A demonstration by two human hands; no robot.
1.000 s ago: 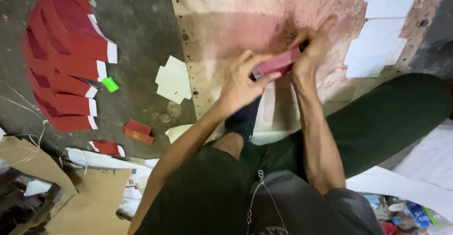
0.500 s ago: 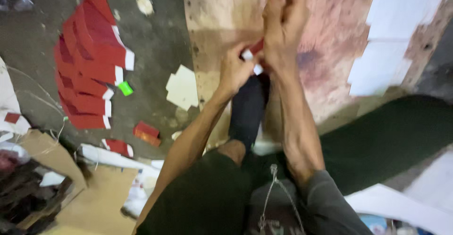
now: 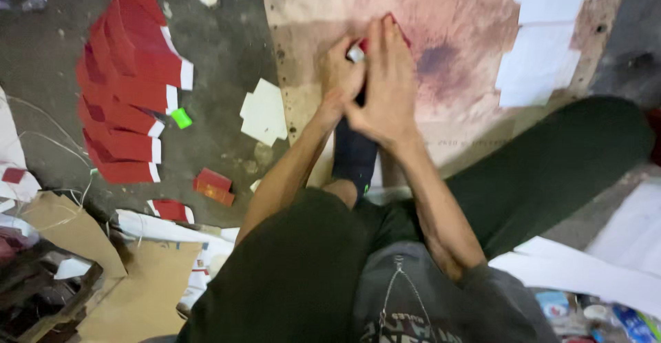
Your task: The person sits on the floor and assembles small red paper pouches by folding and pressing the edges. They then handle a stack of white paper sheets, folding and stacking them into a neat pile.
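Note:
My left hand (image 3: 342, 74) and my right hand (image 3: 387, 81) are pressed together over a stained brown board (image 3: 454, 33) on the floor. Between them they hold a small red folded card (image 3: 396, 29) with a white edge; most of it is hidden by my fingers. My right palm lies flat over it, and my left fingers pinch its near corner. My legs in dark trousers (image 3: 551, 164) are folded below my arms.
A fan of red cards with white tabs (image 3: 127, 88) lies at the left, with a green scrap (image 3: 181, 118), white cut pieces (image 3: 265, 112) and small red boxes (image 3: 215, 186) nearby. White sheets (image 3: 544, 33) rest on the board's right. Cardboard (image 3: 138, 295) sits lower left.
The view has shifted and my hands have come lower in the picture. My right hand has turned flat over the red card, which was held up between both hands a second ago.

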